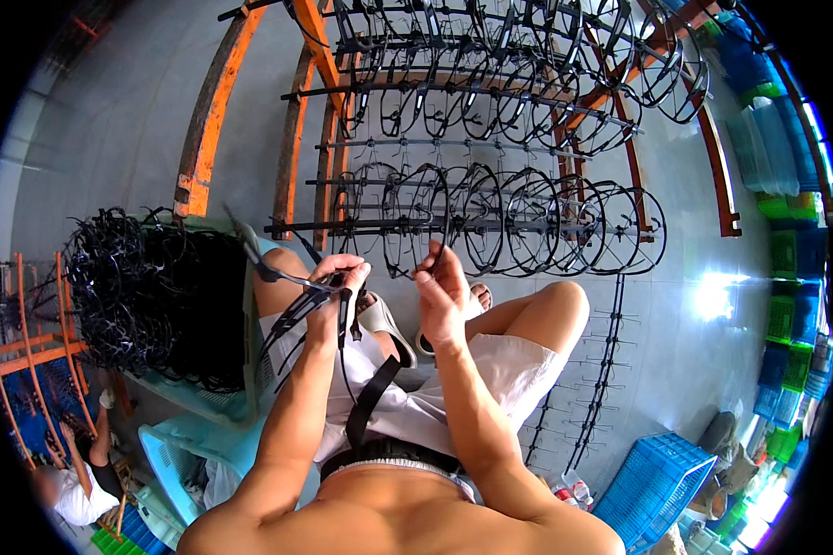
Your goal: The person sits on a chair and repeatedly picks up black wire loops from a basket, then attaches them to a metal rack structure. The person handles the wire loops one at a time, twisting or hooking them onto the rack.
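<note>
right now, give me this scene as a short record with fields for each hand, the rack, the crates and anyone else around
left hand: holds a bunch of black parts
right hand: raised at the near row of black hoops; firmness of grip unclear
rack: orange uprights, dark crossbars carrying rows of hoops
left crate: pale, heaped with black pieces
lower right: blue crate, tilted in view
far right: stacked blue and green crates
other person: lower left, white top
</note>
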Available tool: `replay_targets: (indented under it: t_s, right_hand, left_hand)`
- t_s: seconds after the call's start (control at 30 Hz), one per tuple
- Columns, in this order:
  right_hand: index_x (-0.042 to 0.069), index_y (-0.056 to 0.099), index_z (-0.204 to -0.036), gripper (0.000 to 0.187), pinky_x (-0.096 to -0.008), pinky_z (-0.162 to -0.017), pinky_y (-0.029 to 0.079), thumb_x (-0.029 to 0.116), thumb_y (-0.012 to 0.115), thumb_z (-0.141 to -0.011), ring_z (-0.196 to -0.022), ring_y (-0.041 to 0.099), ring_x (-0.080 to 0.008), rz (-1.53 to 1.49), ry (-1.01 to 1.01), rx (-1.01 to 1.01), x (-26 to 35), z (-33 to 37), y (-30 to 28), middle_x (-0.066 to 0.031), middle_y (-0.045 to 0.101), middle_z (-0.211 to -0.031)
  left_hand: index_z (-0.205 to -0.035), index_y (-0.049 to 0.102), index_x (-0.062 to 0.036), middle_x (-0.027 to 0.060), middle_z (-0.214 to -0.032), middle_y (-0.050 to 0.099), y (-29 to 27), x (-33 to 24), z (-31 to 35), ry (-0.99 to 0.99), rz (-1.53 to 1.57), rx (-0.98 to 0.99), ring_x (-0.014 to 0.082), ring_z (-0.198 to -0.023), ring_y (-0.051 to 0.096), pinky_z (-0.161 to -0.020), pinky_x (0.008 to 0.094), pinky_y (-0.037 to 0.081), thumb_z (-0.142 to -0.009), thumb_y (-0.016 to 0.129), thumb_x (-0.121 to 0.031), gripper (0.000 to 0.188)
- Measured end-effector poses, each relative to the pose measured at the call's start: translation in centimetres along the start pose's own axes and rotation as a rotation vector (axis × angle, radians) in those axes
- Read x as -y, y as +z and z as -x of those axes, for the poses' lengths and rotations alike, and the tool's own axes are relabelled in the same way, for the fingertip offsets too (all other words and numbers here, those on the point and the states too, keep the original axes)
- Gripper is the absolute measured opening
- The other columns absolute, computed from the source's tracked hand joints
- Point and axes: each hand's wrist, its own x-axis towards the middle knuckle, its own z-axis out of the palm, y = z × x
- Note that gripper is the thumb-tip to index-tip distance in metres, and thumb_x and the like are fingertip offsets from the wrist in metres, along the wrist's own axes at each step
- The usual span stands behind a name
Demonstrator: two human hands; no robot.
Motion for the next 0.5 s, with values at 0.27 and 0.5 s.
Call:
replay_targets:
  t_s: [0.27,0.5]
  right_hand:
    - [0.000,0.046,-0.127,0.043,-0.0220,-0.083,0.043,-0.002,0.058,-0.087,-0.092,0.051,-0.0082,0.105,-0.038,-0.036,-0.2,-0.2,0.8,-0.0015,0.054,-0.103]
    - [0.002,0.044,-0.127,0.054,-0.0366,-0.091,0.039,-0.002,0.064,-0.077,-0.103,0.045,-0.0320,1.183,-0.590,0.135,2.3,3.7,4.0,-0.0180,0.042,-0.116]
  left_hand:
    - [-0.093,0.060,-0.0033,-0.0002,-0.071,0.056,0.2,-0.1,-0.3,0.174,-0.126,0.034,0.0059,-0.059,0.052,-0.049,0.0199,0.046,-0.085,0.066,-0.013,0.014]
    - [-0.106,0.055,-0.0024,0.0034,-0.091,0.057,-2.2,-0.8,1.8,-0.023,0.278,0.064,0.0102,-0.081,0.051,-0.074,0.0243,0.043,-0.088,0.063,-0.022,0.027]
